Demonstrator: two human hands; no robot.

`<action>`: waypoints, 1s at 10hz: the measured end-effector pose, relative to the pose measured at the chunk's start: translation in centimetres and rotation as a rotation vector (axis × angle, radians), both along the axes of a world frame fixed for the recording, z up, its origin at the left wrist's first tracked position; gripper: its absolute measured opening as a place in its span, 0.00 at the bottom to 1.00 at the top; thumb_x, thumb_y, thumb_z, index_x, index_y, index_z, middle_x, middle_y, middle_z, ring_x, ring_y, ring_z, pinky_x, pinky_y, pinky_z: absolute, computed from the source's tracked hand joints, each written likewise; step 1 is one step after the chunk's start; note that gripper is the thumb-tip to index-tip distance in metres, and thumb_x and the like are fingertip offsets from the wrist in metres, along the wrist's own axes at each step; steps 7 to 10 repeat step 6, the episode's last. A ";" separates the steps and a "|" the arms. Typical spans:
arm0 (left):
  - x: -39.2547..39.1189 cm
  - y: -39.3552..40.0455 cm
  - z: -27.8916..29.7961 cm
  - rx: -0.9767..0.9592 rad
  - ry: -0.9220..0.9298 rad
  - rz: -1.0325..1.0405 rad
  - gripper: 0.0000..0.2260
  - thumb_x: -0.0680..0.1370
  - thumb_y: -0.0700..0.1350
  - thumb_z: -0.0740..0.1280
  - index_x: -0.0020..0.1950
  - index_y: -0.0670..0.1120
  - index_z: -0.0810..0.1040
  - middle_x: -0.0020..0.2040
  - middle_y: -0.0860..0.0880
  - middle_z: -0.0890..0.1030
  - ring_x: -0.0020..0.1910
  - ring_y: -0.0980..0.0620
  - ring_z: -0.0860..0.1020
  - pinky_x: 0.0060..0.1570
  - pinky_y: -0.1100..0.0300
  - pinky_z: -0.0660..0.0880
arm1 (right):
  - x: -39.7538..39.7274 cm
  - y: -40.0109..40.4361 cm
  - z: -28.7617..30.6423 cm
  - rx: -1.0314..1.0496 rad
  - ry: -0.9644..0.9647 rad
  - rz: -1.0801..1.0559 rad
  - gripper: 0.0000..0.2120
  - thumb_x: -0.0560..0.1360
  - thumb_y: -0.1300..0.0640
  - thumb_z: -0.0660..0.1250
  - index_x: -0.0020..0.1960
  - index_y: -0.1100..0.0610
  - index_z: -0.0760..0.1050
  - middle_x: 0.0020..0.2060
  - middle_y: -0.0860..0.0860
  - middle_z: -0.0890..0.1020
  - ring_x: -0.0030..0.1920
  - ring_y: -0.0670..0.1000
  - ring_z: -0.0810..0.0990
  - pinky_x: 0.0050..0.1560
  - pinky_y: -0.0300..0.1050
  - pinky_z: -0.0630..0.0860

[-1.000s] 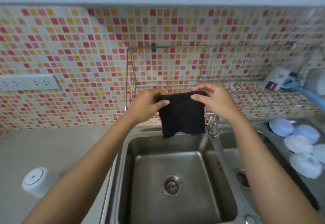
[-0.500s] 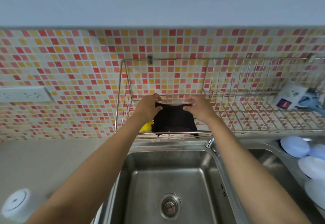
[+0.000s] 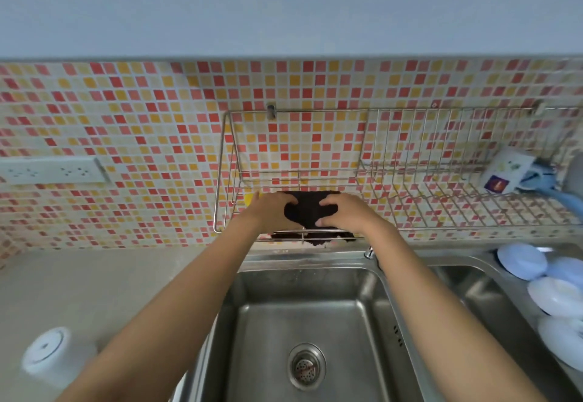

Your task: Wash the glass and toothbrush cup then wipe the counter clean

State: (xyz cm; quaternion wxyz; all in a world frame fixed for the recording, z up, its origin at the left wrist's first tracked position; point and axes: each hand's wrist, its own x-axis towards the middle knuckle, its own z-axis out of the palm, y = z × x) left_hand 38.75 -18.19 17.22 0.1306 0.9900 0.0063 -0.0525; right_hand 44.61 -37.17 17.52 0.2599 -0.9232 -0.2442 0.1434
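Both sets of fingers are pressing down flat on the dark cloth (image 3: 307,212), the left hand (image 3: 271,209) spread over its left part, the right hand (image 3: 342,214) with thumb tucked at the near edge, fingers together and bent over the fabric rather than pinching it. The cloth lies on the left end of the wire rack (image 3: 410,212) fixed to the tiled wall, its near edge drooping over the rack's front rail. Something yellow (image 3: 250,199) peeks out just beside the left hand; what it is I cannot tell. Soft, limp stuff, that cloth, probably damp and light, so it will sag through the wires unless it is spread; best gripped by its corners or the top hem. Below, the sink (image 3: 309,316) stands bare, drain showing. A white cup (image 3: 52,352) sits upside down on the counter (image 3: 94,282) near its front left, well apart from the hands. Pale plates (image 3: 552,288) lean at the right basin's edge. Looks like the wiping is finished.
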 end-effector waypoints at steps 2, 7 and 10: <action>-3.4 0.1 -0.5 -0.024 -0.264 0.176 0.20 0.82 0.57 0.56 0.58 0.44 0.80 0.59 0.46 0.81 0.59 0.44 0.77 0.62 0.49 0.73 | -3.1 -0.4 0.2 -0.040 -0.244 -0.064 0.17 0.80 0.45 0.59 0.56 0.54 0.81 0.53 0.54 0.83 0.52 0.54 0.80 0.52 0.49 0.76; -12.2 0.9 -2.3 0.292 -0.096 0.162 0.33 0.80 0.64 0.40 0.79 0.46 0.36 0.79 0.47 0.37 0.78 0.46 0.36 0.75 0.50 0.35 | -8.4 -0.3 -2.5 -0.203 -0.565 -0.229 0.30 0.82 0.44 0.39 0.63 0.56 0.76 0.62 0.54 0.79 0.65 0.53 0.73 0.72 0.55 0.57; -12.2 0.9 -2.3 0.292 -0.096 0.162 0.33 0.80 0.64 0.40 0.79 0.46 0.36 0.79 0.47 0.37 0.78 0.46 0.36 0.75 0.50 0.35 | -8.4 -0.3 -2.5 -0.203 -0.565 -0.229 0.30 0.82 0.44 0.39 0.63 0.56 0.76 0.62 0.54 0.79 0.65 0.53 0.73 0.72 0.55 0.57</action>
